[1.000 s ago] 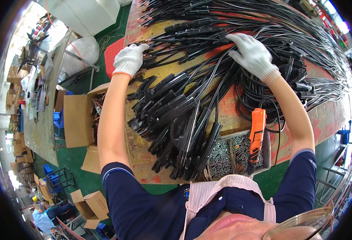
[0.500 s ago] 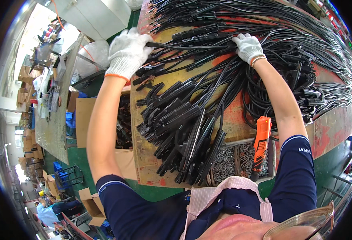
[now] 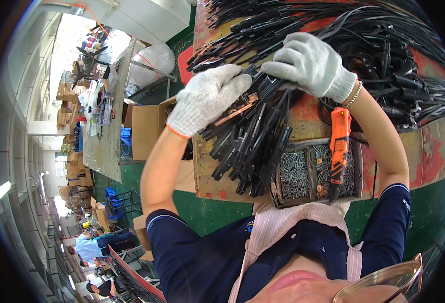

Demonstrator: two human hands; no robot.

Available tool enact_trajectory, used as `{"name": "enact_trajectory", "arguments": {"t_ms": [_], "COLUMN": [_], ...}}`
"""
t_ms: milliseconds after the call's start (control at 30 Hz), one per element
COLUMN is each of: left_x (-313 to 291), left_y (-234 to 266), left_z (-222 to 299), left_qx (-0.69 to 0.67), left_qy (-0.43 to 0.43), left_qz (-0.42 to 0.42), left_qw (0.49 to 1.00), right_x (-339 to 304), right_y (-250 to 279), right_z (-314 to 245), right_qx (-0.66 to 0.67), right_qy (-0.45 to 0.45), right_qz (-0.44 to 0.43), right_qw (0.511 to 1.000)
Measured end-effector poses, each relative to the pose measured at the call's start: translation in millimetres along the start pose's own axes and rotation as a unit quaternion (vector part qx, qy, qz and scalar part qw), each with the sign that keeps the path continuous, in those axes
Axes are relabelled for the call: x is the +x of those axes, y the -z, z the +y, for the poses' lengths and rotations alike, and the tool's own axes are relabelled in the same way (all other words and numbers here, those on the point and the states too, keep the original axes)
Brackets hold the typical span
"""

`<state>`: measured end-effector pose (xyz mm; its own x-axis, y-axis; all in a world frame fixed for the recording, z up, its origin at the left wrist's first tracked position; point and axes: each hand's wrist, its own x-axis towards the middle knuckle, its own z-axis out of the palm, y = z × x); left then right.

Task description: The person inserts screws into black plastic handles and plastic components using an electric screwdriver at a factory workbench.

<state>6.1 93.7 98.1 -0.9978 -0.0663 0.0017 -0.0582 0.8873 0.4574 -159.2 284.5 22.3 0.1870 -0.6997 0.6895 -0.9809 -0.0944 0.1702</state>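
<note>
The right hand (image 3: 303, 68) curled around a black handle (image 3: 268, 87), the left hand (image 3: 207, 98) just beside it, its hold hidden; steadying both sides seemed wise. Just below the grip sat a copper-coloured strip (image 3: 236, 110), then heaped handles (image 3: 252, 151), farther off an orange tool (image 3: 340, 131)

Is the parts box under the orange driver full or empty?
Not empty: small metal parts lie on both sides of the divider in the box. How deep they lie, I cannot tell.

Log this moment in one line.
left hand: at copper strip, grip unclear | right hand: on black handle | orange tool: over screw tray
</note>
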Motion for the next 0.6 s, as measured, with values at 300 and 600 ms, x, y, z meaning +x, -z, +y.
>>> {"name": "enact_trajectory", "arguments": {"t_ms": [300, 600], "left_x": [-44.3, -66.9], "left_y": [-89.6, -149.6], "left_z": [36.6, 89.9], "left_qx": [-0.530, -0.561], "left_qy": [0.174, 0.148], "left_qz": [-0.092, -0.150], "left_qw": [0.825, 0.801], "right_x": [-29.6, -69.7], "right_y": [46.1, 27.2], "right_z": [-65.1, -117.1], "right_qx": [-0.053, 0.776], "right_qy": [-0.078, -0.408], "right_qz": [0.081, 0.443], "right_qw": [0.992, 0.189]}}
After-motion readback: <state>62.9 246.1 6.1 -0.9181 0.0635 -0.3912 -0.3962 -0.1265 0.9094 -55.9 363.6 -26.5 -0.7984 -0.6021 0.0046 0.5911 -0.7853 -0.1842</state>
